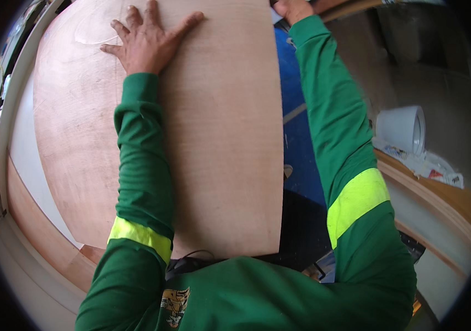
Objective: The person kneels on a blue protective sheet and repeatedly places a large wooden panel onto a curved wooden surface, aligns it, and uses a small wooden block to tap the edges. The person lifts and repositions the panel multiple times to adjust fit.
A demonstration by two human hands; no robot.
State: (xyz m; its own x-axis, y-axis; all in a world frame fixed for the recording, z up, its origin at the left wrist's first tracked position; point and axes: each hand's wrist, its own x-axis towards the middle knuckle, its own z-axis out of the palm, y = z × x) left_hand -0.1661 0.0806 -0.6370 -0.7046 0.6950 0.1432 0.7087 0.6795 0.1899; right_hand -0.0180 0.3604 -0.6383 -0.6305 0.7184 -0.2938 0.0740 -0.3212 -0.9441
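A large sheet of pale reddish plywood (224,138) fills the middle and left, its right edge running almost straight toward me. My left hand (150,41) lies on its far part, fingers spread flat against the wood. Beyond the sheet's far right corner is my right hand (295,10), cut off by the upper rim of the picture. Its fingers look curled around something dark and greyish beside the board's edge, too little of which shows to name it. Both arms wear green sleeves with yellow bands.
A blue surface (301,143) lies below the board's right edge. To the right, a white bucket (400,128) rests on its side near crumpled plastic packaging (431,165) on a wooden ledge (445,190). Pale panels and wooden strips (42,237) border the left.
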